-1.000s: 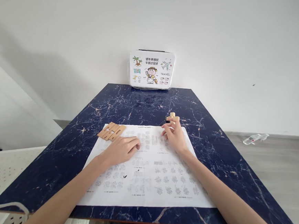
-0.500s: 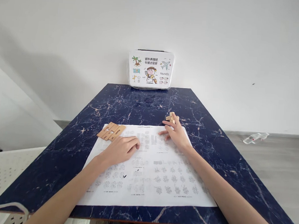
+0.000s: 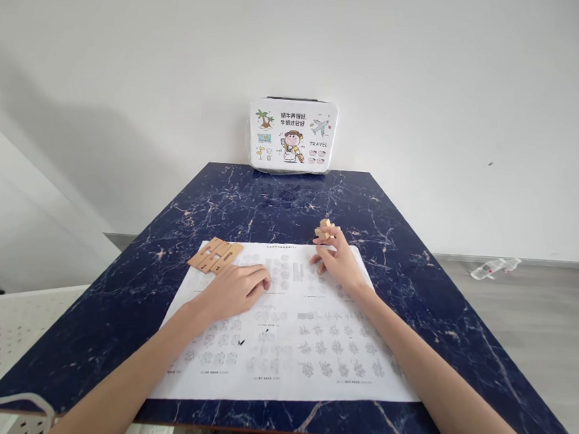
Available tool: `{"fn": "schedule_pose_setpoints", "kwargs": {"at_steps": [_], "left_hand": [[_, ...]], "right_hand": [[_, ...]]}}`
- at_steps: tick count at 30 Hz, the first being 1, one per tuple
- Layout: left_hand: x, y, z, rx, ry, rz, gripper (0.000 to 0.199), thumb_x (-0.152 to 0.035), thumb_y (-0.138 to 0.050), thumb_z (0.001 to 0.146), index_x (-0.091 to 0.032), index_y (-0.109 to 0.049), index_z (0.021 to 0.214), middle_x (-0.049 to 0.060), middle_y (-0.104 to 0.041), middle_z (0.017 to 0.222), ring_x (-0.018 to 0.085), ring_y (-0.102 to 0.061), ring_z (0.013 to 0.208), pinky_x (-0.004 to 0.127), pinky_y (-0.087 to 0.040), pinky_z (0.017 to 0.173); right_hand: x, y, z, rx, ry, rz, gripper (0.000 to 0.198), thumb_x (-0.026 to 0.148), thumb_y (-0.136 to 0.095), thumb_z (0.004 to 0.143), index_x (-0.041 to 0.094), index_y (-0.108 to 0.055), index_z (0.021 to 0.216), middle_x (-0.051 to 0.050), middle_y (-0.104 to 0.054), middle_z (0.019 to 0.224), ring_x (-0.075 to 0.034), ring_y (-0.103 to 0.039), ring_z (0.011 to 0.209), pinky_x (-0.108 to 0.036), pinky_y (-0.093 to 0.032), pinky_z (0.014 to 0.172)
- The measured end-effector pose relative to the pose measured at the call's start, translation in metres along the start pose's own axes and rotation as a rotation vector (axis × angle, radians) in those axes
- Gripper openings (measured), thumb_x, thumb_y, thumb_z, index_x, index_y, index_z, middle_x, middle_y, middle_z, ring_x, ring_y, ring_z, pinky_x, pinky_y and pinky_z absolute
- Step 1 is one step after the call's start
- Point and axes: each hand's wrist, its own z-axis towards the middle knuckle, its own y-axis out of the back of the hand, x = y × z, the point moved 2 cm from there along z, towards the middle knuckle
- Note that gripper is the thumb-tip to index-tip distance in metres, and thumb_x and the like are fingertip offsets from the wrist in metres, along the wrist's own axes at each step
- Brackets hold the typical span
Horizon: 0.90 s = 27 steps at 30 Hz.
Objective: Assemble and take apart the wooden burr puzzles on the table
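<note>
A small wooden interlocking block puzzle (image 3: 325, 231) is at the fingertips of my right hand (image 3: 340, 258), just past the far edge of a printed paper sheet (image 3: 279, 350). My right fingers are bent against its near side, and part of the puzzle is hidden behind them. My left hand (image 3: 238, 286) rests palm down on the sheet, loosely bent and holding nothing. Beside its knuckles, flat wooden pieces with slots and dark marks (image 3: 215, 255) lie side by side over the sheet's far left corner.
A white case with cartoon prints (image 3: 292, 136) stands against the wall at the far end of the dark blue marbled table (image 3: 270, 205). Clear plastic packaging (image 3: 495, 267) lies on the floor to the right. A white cable (image 3: 19, 398) crosses the near left corner.
The wooden puzzle has shifted slightly left and turned under my right fingers. My right hand has drawn in a little. My left hand has stayed in place.
</note>
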Motion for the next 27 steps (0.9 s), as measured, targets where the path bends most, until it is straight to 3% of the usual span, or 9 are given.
{"fn": "schedule_pose_setpoints", "kwargs": {"at_steps": [4, 8, 11, 16, 20, 23, 27], "left_hand": [[0.001, 0.000, 0.000, -0.010, -0.004, -0.008, 0.025, -0.013, -0.042, 0.096, -0.021, -0.064, 0.090, 0.001, -0.073, 0.086, 0.013, -0.059, 0.061, 0.030, -0.043, 0.061], [0.002, -0.001, -0.002, 0.004, 0.000, 0.010, 0.024, -0.011, -0.042, 0.097, -0.021, -0.062, 0.090, 0.001, -0.073, 0.088, 0.014, -0.062, 0.066, 0.031, -0.044, 0.063], [0.002, -0.002, -0.002, -0.007, 0.019, 0.044, 0.023, -0.011, -0.040, 0.099, -0.020, -0.060, 0.092, 0.001, -0.072, 0.089, 0.015, -0.061, 0.066, 0.031, -0.043, 0.064], [-0.001, 0.003, 0.001, -0.117, 0.107, 0.055, 0.014, -0.023, -0.047, 0.102, -0.021, -0.056, 0.112, 0.006, -0.067, 0.109, 0.016, -0.062, 0.072, 0.034, -0.047, 0.066], [-0.005, 0.007, 0.002, -0.181, 0.133, -0.080, 0.051, -0.040, -0.067, 0.094, -0.025, -0.045, 0.138, 0.013, -0.056, 0.136, 0.024, -0.065, 0.103, 0.039, -0.056, 0.080], [-0.007, 0.005, 0.001, -0.088, 0.143, -0.186, 0.077, -0.048, -0.075, 0.089, -0.031, -0.034, 0.152, 0.014, -0.048, 0.152, 0.029, -0.062, 0.122, 0.043, -0.058, 0.092], [-0.006, -0.001, 0.000, 0.020, 0.172, -0.262, 0.075, -0.052, -0.075, 0.090, -0.032, -0.038, 0.153, 0.012, -0.054, 0.152, 0.032, -0.062, 0.128, 0.046, -0.056, 0.100]], "right_hand": [[0.007, -0.004, -0.005, -0.014, 0.050, -0.035, 0.034, 0.047, -0.059, 0.093, 0.029, -0.045, 0.118, -0.008, -0.064, 0.125, -0.014, -0.068, 0.065, -0.026, -0.050, 0.048], [0.019, -0.009, -0.012, -0.017, 0.125, -0.027, 0.028, 0.050, -0.059, 0.095, 0.028, -0.042, 0.099, -0.001, -0.062, 0.097, -0.014, -0.059, 0.060, -0.026, -0.044, 0.051], [0.029, -0.015, -0.020, 0.035, 0.175, -0.019, 0.032, 0.050, -0.056, 0.099, 0.028, -0.036, 0.087, 0.003, -0.050, 0.076, -0.014, -0.047, 0.057, -0.027, -0.038, 0.052], [0.039, -0.030, -0.037, 0.165, 0.264, -0.159, 0.033, 0.044, -0.054, 0.100, 0.026, -0.035, 0.080, 0.003, -0.044, 0.070, -0.014, -0.040, 0.059, -0.029, -0.034, 0.056], [0.041, -0.040, -0.049, 0.325, 0.330, -0.240, 0.026, 0.037, -0.053, 0.099, 0.026, -0.039, 0.081, 0.004, -0.049, 0.070, -0.013, -0.040, 0.057, -0.030, -0.035, 0.057], [0.043, -0.044, -0.055, 0.397, 0.348, -0.263, 0.023, 0.034, -0.054, 0.099, 0.026, -0.040, 0.082, 0.005, -0.049, 0.068, -0.013, -0.040, 0.056, -0.029, -0.034, 0.056], [0.044, -0.045, -0.058, 0.438, 0.351, -0.267, 0.022, 0.033, -0.056, 0.099, 0.026, -0.041, 0.084, 0.004, -0.051, 0.070, -0.013, -0.044, 0.058, -0.029, -0.035, 0.057]]}}
